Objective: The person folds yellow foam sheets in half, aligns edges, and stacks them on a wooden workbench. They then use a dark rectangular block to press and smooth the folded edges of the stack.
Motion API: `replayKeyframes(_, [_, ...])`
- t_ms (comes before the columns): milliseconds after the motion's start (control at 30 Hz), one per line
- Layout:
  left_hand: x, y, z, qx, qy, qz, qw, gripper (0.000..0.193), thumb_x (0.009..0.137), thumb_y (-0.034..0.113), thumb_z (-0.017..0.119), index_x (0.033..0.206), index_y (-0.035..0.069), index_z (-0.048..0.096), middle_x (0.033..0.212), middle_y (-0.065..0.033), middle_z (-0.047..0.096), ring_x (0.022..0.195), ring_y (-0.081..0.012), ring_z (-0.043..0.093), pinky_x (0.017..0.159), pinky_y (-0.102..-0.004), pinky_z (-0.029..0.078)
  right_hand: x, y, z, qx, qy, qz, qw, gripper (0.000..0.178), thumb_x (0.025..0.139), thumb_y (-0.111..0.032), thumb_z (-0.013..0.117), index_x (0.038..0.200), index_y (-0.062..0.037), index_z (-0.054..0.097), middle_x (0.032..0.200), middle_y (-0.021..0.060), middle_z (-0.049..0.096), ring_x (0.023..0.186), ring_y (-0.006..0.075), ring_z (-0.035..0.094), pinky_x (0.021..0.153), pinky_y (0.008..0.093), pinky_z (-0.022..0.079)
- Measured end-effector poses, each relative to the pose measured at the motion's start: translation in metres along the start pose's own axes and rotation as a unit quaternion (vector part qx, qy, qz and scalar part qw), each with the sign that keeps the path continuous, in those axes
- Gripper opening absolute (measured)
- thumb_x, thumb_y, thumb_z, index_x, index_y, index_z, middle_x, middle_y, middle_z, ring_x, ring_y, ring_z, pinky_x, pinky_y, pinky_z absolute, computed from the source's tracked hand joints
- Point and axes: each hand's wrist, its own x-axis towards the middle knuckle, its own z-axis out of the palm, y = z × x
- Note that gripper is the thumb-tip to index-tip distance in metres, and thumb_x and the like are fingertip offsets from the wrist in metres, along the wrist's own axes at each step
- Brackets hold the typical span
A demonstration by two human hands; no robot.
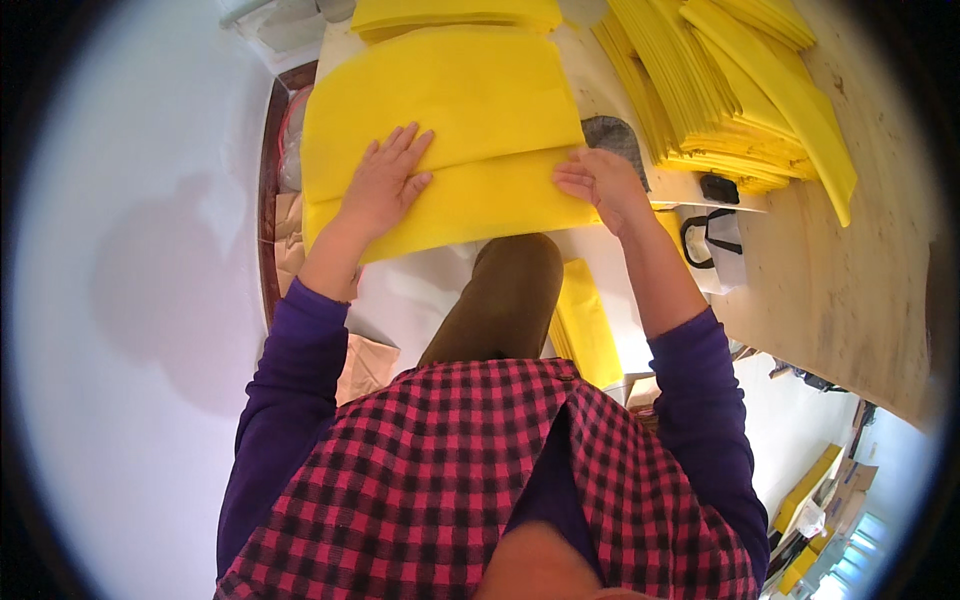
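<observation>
A pale wooden worktop [870, 290] spreads along the right side. The yellow sheet [440, 95] lies before the person, above the knee, an edge or crease running across it. Right of it rests a leaning stack of folded yellow pieces [690, 85]. The left hand [385, 185] lies flat on the sheet, fingers slightly parted. The smaller-looking right hand [600, 182] holds its bent fingers together over the sheet's right edge; whether they pinch it cannot be told.
</observation>
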Motion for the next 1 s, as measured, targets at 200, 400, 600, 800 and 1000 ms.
replayKeyframes(200, [0.000, -0.002, 0.002, -0.005, 0.013, 0.008, 1.000, 0.053, 0.093, 0.033, 0.049, 0.140, 0.013, 0.037, 0.146, -0.0143, 0.034, 0.135, -0.0323, 0.031, 0.111, -0.0482, 0.022, 0.023, -0.003, -0.004, 0.141, 0.031, 0.069, 0.987, 0.033, 0.096, -0.022, 0.049, 0.107, 0.0098, 0.051, 0.103, 0.0233, 0.059, 0.092, 0.0321, 0.063, 0.082, 0.0352, 0.055])
replayKeyframes(400, [0.000, -0.002, 0.002, 0.000, 0.011, 0.005, 1.000, 0.054, 0.093, 0.033, 0.050, 0.141, 0.014, 0.036, 0.146, -0.0147, 0.033, 0.136, -0.0323, 0.030, 0.111, -0.0486, 0.021, 0.042, -0.020, -0.001, 0.045, 0.024, 0.069, 0.996, 0.034, 0.094, -0.023, 0.054, 0.105, 0.0087, 0.054, 0.099, 0.0206, 0.062, 0.086, 0.0287, 0.065, 0.076, 0.0336, 0.057])
replayKeyframes(600, [-0.001, 0.008, -0.012, -0.067, 0.080, 0.030, 0.994, 0.046, 0.092, 0.030, 0.052, 0.133, 0.010, 0.045, 0.140, -0.0151, 0.041, 0.132, -0.0328, 0.035, 0.108, -0.0471, 0.028, 0.047, -0.029, 0.011, -0.069, 0.053, 0.044, 0.995, 0.023, 0.088, -0.015, 0.061, 0.102, 0.0038, 0.056, 0.095, 0.0151, 0.064, 0.077, 0.0230, 0.066, 0.063, 0.0284, 0.058])
replayKeyframes(800, [-0.046, 0.043, -0.031, -0.605, -0.065, -0.259, 0.750, 0.037, 0.094, 0.030, 0.052, 0.116, 0.000, 0.052, 0.125, -0.0195, 0.050, 0.118, -0.0313, 0.050, 0.099, -0.0431, 0.041, 0.038, -0.031, 0.005, 0.009, 0.039, 0.037, 0.999, 0.020, 0.088, -0.012, 0.060, 0.101, 0.0023, 0.057, 0.094, 0.0138, 0.064, 0.076, 0.0234, 0.066, 0.061, 0.0285, 0.057])
replayKeyframes(1000, [-0.043, 0.036, -0.023, -0.861, 0.124, -0.310, 0.384, 0.051, 0.095, 0.033, 0.049, 0.128, -0.004, 0.038, 0.126, -0.0230, 0.047, 0.122, -0.0366, 0.044, 0.104, -0.0451, 0.037, 0.017, -0.023, 0.000, 0.030, 0.012, 0.046, 0.998, 0.021, 0.090, -0.015, 0.058, 0.104, 0.0007, 0.056, 0.096, 0.0132, 0.064, 0.078, 0.0238, 0.066, 0.064, 0.0281, 0.057])
